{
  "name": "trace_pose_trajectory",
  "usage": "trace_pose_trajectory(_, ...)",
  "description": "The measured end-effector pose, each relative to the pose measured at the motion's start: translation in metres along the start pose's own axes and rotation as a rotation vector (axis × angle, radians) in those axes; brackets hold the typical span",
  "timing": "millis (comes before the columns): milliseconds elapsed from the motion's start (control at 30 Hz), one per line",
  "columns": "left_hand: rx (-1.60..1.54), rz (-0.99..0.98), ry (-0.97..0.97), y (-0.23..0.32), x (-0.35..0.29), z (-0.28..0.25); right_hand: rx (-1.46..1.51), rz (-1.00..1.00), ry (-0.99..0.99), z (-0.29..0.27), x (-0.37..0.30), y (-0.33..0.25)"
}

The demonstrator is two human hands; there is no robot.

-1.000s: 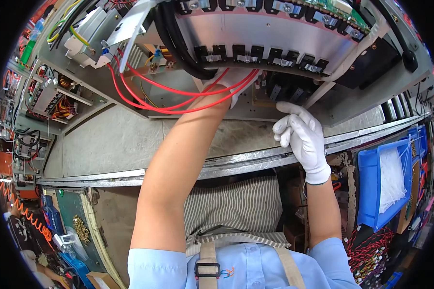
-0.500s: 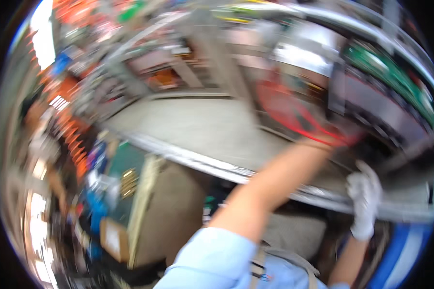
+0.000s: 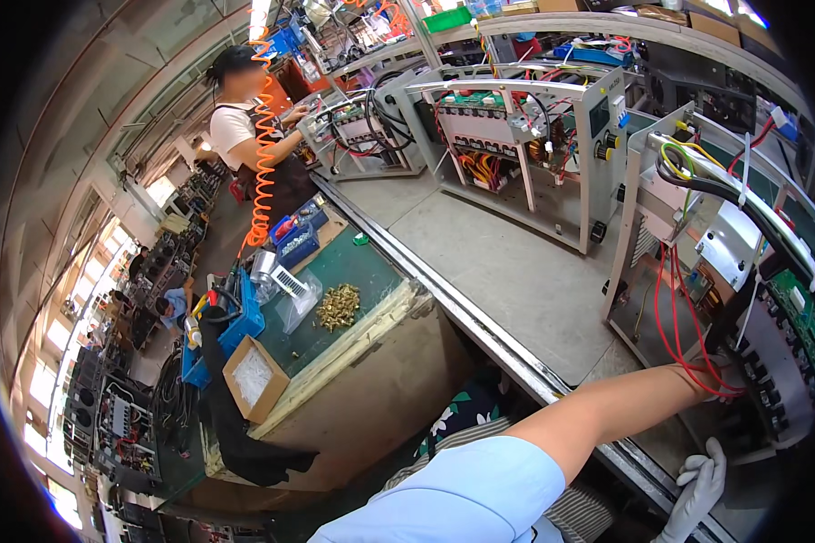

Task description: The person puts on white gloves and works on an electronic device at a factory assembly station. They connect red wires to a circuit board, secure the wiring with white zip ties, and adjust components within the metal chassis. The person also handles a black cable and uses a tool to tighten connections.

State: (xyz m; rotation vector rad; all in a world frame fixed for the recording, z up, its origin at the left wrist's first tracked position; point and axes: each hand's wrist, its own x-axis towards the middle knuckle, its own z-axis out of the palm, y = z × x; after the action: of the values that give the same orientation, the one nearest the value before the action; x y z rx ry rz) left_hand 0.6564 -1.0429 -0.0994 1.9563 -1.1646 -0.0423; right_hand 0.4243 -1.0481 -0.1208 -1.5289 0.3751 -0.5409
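Observation:
My left forearm (image 3: 620,412) is bare below a light blue sleeve and stretches to the right into an open-framed metal machine (image 3: 632,244). Around its wrist hang several red wires (image 3: 675,312), close to a green circuit board (image 3: 792,312) with dark parts below it. My left hand is hidden among the wires and the machine's inner parts, so its fingers do not show. My right hand (image 3: 700,489), in a white glove, is low at the right beside the bench's metal edge. Its fingers are apart and nothing is in them.
Two more open machines (image 3: 516,145) stand further along the grey bench (image 3: 480,244). On the left, a green-topped table (image 3: 371,267) bears brass fittings (image 3: 338,306), blue bins and a carton (image 3: 255,376). An orange coiled hose (image 3: 263,154) hangs near a co-worker (image 3: 240,127).
The view has swung left and sharpened from a blur, bringing the co-worker and the far machines into sight. My left arm still reaches into the machine; my gloved right hand appears lower.

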Motion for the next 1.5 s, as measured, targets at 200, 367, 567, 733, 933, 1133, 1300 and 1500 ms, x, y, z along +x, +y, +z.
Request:
trace_pose_trajectory(200, -0.040, 0.026, -0.028, 0.010, 0.005, 0.004, -0.026, -0.029, -0.012, 0.001, -0.001, 0.004)
trace_pose_trajectory(367, -0.076, 0.022, -0.025, 0.008, -0.001, 0.001, -0.172, 0.033, -0.036, 0.022, -0.005, -0.039)
trace_pose_trajectory(567, -0.231, 0.066, 0.001, 0.009, -0.034, 0.026, -0.253, -0.007, -0.046, 0.024, -0.007, -0.050)
trace_pose_trajectory(733, -0.303, -0.296, -0.102, 0.059, -0.093, -0.057, -0.325, -0.015, 0.003, 0.023, -0.011, -0.052)
trace_pose_trajectory(933, 0.289, 0.335, 0.103, -0.028, -0.142, -0.035, -0.292, 0.022, 0.039, 0.052, -0.016, -0.061)
trace_pose_trajectory(1133, 0.061, 0.620, -0.100, -0.069, -0.213, -0.053, -0.280, -0.143, -0.169, 0.136, -0.047, -0.092)
trace_pose_trajectory(1300, -0.702, -0.260, -0.362, -0.005, -0.264, -0.143, -0.330, -0.179, -0.345, 0.139, -0.030, -0.046)
trace_pose_trajectory(1500, -0.871, -0.229, -0.352, -0.024, -0.279, -0.164, -0.442, -0.155, -0.404, 0.183, -0.033, -0.075)
